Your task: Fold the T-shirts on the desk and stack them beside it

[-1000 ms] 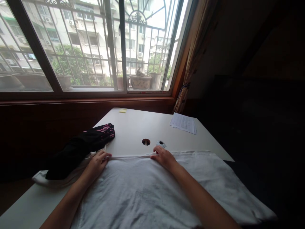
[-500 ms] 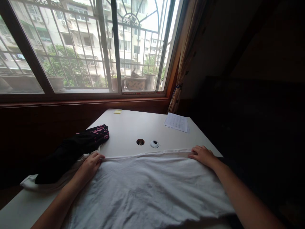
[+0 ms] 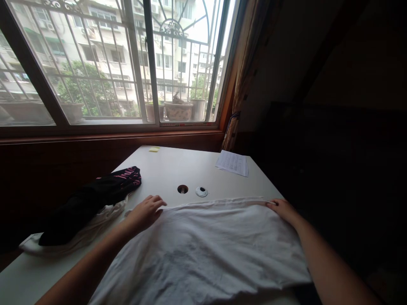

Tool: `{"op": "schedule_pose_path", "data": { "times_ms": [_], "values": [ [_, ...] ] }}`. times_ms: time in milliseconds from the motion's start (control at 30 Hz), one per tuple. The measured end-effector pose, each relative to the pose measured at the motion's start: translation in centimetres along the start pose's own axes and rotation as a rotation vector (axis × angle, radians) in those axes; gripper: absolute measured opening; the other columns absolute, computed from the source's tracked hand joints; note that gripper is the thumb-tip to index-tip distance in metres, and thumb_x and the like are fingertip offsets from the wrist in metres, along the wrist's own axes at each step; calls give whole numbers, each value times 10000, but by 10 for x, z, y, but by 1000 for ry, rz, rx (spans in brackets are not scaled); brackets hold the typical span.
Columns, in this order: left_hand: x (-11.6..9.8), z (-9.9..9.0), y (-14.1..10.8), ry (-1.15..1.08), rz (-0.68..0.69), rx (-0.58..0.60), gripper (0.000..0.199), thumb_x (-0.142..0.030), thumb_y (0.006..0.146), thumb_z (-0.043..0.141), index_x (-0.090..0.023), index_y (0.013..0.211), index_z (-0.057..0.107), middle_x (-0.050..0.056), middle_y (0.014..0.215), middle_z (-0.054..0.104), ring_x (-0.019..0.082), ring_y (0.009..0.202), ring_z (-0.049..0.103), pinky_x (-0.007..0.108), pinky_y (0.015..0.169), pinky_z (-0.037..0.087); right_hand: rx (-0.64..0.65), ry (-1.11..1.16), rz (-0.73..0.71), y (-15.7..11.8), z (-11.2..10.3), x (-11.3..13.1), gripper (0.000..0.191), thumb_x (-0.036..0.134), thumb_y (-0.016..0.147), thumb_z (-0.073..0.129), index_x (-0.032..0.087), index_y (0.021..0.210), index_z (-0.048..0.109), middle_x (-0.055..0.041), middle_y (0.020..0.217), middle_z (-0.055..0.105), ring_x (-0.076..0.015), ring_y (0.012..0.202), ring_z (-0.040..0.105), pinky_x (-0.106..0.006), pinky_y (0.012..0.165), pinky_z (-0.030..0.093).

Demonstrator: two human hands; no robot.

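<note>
A white cloth garment [image 3: 210, 250] lies spread over the near part of the white table, with wrinkles across it. My left hand [image 3: 148, 212] rests at its far left edge, fingers slightly bent and apart, fingertips near the hem. At the far right corner, my right hand [image 3: 281, 209] pinches the edge of the white cloth between thumb and fingers. To the left lies a black garment with pink lettering [image 3: 92, 199], on top of another whitish cloth [image 3: 79, 245].
On the white table [image 3: 165, 169] are papers [image 3: 232, 162] at the far right, a yellow note [image 3: 154, 149], a round cable hole [image 3: 182, 189] and its loose cover [image 3: 201, 192]. A barred window [image 3: 111, 63] and a curtain [image 3: 232, 127] stand behind.
My left hand has moved right along the far edge of the white cloth. My right hand has shifted right to the corner and closed on the edge. The view has turned slightly.
</note>
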State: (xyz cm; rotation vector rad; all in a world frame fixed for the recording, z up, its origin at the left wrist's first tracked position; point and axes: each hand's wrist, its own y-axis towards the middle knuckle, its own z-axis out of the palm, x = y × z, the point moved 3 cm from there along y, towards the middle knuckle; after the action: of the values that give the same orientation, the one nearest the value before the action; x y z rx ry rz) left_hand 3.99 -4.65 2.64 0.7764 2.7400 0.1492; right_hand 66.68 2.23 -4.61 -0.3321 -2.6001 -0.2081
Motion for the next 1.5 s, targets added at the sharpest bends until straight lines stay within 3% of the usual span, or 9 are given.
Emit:
{"op": "schedule_pose_path", "data": {
  "times_ms": [167,267,367,533,767,1033,1233,1367,1500],
  "values": [
    [-25,35,46,-126,13,-65,219,-238,940,602,-215,1128,713,97,1116,696,263,1036,612,405,949,494,-14,209,-15,-1,-10,6,408,599,782,574,215,851,696,-98,877,745,-275,830,684,-341,712,517],
    [-29,52,64,-212,-3,-71,182,-237,917,627,-205,1071,719,96,1067,695,245,978,626,379,898,508,-49,396,-34,-1,-14,12,397,594,785,606,223,905,679,-91,911,745,-274,858,679,-342,739,518],
    [-30,62,72,-239,-8,-61,114,-243,899,649,-208,983,718,76,1003,683,226,919,631,345,838,515,-69,393,-47,1,-15,15,354,567,791,607,231,890,658,-81,882,734,-275,863,675,-352,776,513],
    [-27,69,70,-270,-35,-79,98,-277,877,690,-212,949,699,63,992,653,217,913,625,325,821,509,-117,328,-20,6,-13,17,336,556,777,596,231,857,627,-75,826,713,-277,818,662,-364,754,500],
    [-26,77,60,-224,13,-183,101,-261,938,596,-232,940,692,66,987,627,218,944,593,332,862,489,-177,304,-37,15,-13,18,416,595,769,602,213,930,635,-81,880,706,-268,840,658,-356,770,490],
    [-34,73,56,-90,-5,-219,110,-180,954,500,-214,936,603,72,994,606,224,928,570,340,828,478,-214,230,-22,16,-4,15,451,628,761,589,224,946,664,-79,874,721,-273,831,670,-361,746,491],
    [-40,72,55,10,-52,-205,122,-178,969,477,-220,946,589,74,995,602,238,934,548,364,838,465,-261,25,-14,11,10,18,397,597,792,567,256,965,673,-89,945,735,-282,885,667,-354,735,478],
    [-34,74,53,-29,-82,-180,115,-250,997,488,-231,979,599,65,1021,599,233,947,547,361,853,459,-215,-139,-33,9,20,20,327,546,807,554,274,967,640,-54,876,699,-246,789,648,-318,638,438],
    [-23,75,47,-43,-102,-146,150,-329,1009,498,-230,975,604,62,1007,598,237,937,547,364,847,454,-232,-149,32,11,20,14,363,582,791,569,253,942,606,-42,783,670,-239,705,628,-313,580,413]
  ]
}}
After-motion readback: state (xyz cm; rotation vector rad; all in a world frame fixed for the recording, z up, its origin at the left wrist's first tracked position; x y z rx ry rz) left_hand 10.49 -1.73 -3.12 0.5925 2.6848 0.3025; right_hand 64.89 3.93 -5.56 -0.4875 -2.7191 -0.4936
